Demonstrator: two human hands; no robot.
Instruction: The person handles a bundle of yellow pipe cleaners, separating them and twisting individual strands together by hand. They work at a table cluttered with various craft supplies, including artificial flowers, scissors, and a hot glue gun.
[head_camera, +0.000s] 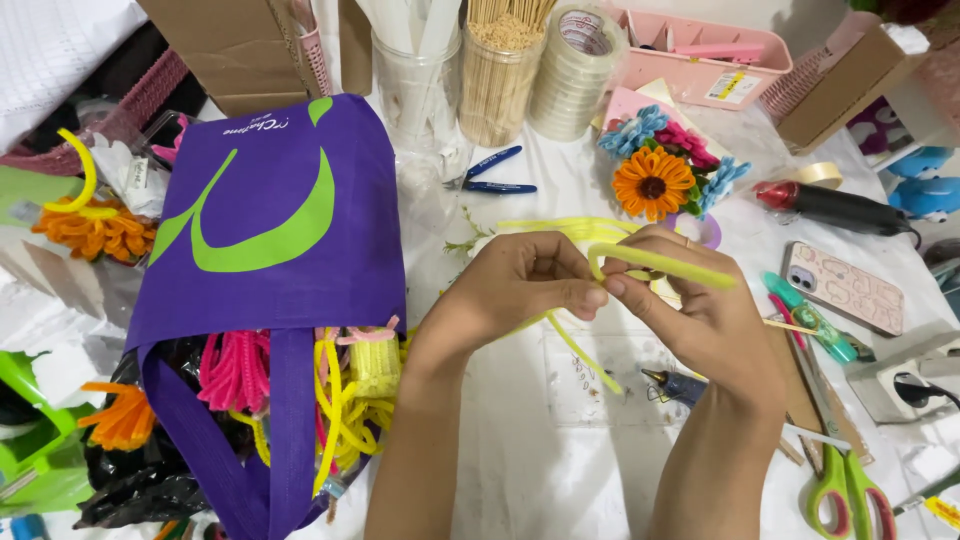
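My left hand (520, 280) and my right hand (700, 310) meet above the white table, both pinching the same bundle of yellow pipe cleaners (665, 262). The bundle is bent into loops between the fingers. One yellow end sticks out to the right over my right hand, and another strand (580, 352) hangs down below the hands. More loops of the bundle show behind the fingers, partly hidden.
A purple bag (270, 210) with pink and yellow pipe cleaners lies at left. Pipe-cleaner flowers (655, 180), pliers (490, 175), tape rolls (578, 70), a jar of sticks (498, 80), a glue gun (835, 205), a phone (848, 288) and green scissors (845, 490) surround the hands.
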